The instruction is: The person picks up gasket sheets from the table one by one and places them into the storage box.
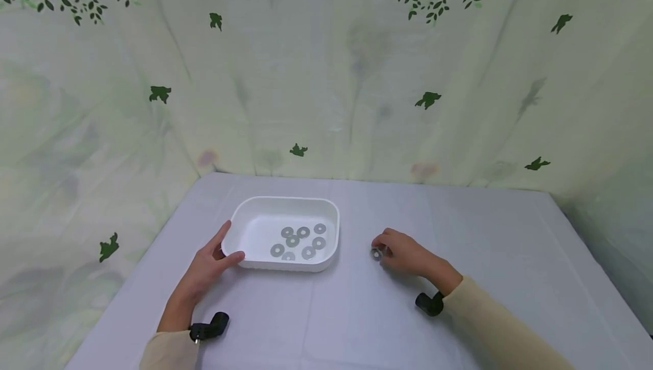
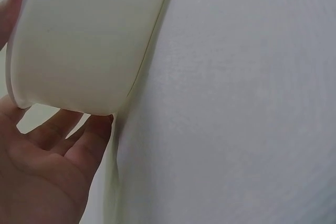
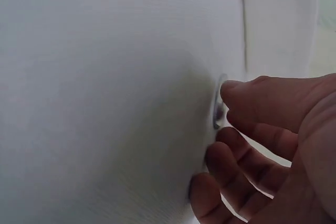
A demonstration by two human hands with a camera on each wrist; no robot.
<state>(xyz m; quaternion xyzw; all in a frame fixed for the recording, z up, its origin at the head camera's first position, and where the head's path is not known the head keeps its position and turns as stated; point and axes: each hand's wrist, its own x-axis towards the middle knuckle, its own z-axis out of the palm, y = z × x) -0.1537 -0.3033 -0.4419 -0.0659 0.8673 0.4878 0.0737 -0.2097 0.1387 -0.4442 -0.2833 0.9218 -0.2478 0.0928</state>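
A white plastic tray [image 1: 250, 234] with rounded corners sits left of centre on the table, and several flat grey washers [image 1: 303, 232] lie inside it, mostly toward its right half. My left hand [image 1: 209, 265] holds the tray's near left corner, thumb over the front rim and fingers along the left side. In the left wrist view, fingertips [image 2: 97, 129] touch the tray's outer wall [image 2: 84, 45]. To the right of the tray, my right hand [image 1: 405, 254] pinches a single washer [image 1: 376, 254] at the tabletop. The right wrist view shows this washer [image 3: 217, 114] nearly edge-on beside the thumb.
A white cloth covers the table [image 1: 326, 324]. Behind it hangs a pale curtain [image 1: 316, 75] printed with green leaves. Each wrist carries a small black camera, one on the left [image 1: 210, 327] and one on the right [image 1: 430, 304].
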